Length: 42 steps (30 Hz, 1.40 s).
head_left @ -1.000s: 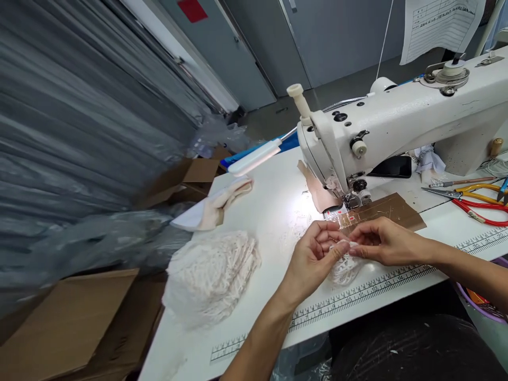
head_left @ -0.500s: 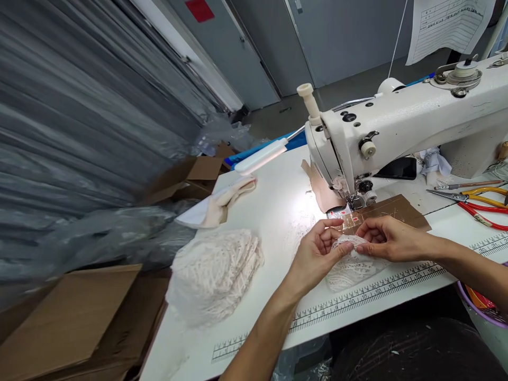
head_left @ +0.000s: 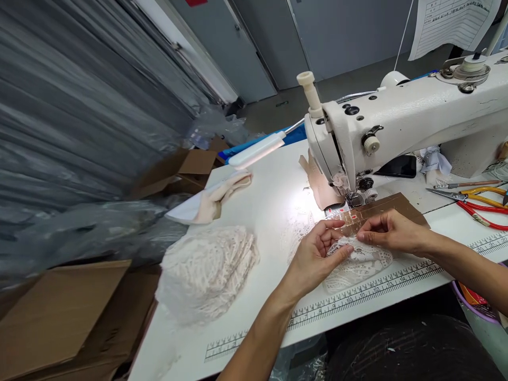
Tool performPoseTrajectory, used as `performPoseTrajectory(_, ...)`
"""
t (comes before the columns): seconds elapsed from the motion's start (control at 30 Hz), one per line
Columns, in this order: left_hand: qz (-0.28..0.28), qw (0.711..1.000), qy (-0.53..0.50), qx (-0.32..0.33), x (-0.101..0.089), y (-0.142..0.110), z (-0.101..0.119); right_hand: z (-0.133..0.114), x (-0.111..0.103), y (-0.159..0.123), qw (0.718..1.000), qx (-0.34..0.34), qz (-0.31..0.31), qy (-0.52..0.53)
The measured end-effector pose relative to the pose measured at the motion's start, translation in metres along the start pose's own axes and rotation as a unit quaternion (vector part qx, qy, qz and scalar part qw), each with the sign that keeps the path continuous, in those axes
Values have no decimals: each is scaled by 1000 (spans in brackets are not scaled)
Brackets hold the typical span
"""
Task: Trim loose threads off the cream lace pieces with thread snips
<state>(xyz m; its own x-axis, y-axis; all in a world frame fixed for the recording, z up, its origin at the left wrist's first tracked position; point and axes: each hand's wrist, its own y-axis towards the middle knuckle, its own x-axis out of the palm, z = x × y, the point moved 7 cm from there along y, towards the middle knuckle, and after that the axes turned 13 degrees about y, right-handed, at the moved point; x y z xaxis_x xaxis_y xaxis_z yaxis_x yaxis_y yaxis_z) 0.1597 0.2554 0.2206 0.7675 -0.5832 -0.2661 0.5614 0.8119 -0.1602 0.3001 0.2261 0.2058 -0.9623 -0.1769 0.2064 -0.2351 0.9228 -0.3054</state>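
Observation:
A piece of white lace fabric [head_left: 357, 264] lies at the front of the sewing machine [head_left: 381, 127], just above the printed ruler strip [head_left: 377, 293]. My left hand [head_left: 319, 254] grips its left part, thumb on top and fingers curled beneath. At the upper edge, my right hand [head_left: 391, 231] pinches the lace between thumb and forefinger. Both hands are close to the needle area, in front of a brown plate [head_left: 397, 206] taped to the machine bed. Another bit of lace [head_left: 297, 233] rests left of my left hand.
A stack of lace pieces [head_left: 210, 270] sits on the left of the table, below a folded cream cloth [head_left: 214, 198]. Snips [head_left: 444, 194], red-handled pliers [head_left: 480, 214] and a phone [head_left: 397, 166] lie to the right. Cardboard boxes [head_left: 67, 307] stand beside the table.
My right hand has shifted slightly up and right along the lace edge, and more of the lace now shows flat below it. The view has moved a little.

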Motion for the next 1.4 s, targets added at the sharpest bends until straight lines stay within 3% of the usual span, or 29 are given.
performPoseTrajectory(0.13,-2,1000,-3,-15,0,0,-3,2,-4,-1,1000,-4,26,-12)
performPoseTrajectory(0.23,3,999,-15,-41,0,0,-6,-7,-7,-8,992,-82,55,-83)
performPoseTrajectory(0.3,4,998,-27,-61,0,-1,-9,-19,-4,-17,966,-190,69,-162)
performPoseTrajectory(0.4,1,996,-40,-78,1,-2,-11,-29,10,-31,906,-328,53,-263)
performPoseTrajectory(0.53,2,996,-40,-81,0,-3,-11,-25,24,-35,859,-374,53,-345)
performPoseTrajectory(0.63,3,997,-23,-70,1,-3,-11,-24,24,-33,874,-348,62,-332)
performPoseTrajectory(0.77,21,998,57,-21,1,-5,-9,-15,14,-23,963,-202,40,-174)
performPoseTrajectory(0.83,30,992,122,13,1,-6,-6,-9,11,-19,989,-126,13,-81)
performPoseTrajectory(0.93,15,984,172,40,4,-7,-3,-6,10,-16,996,-83,1,-17)
performPoseTrajectory(1.07,-25,988,151,16,7,-7,-6,-6,14,-16,998,-56,-4,-21)
performPoseTrajectory(1.13,-34,988,148,4,9,-8,-5,-10,18,-17,997,-63,-12,-41)
performPoseTrajectory(1.23,-7,984,177,23,10,-11,3,-23,22,-21,986,-142,-6,-91)
performPoseTrajectory(1.33,60,963,243,96,9,-14,19,-33,28,-24,966,-233,5,-108)
performPoseTrajectory(1.4,123,932,307,151,3,-17,28,-36,28,-30,959,-267,42,-88)
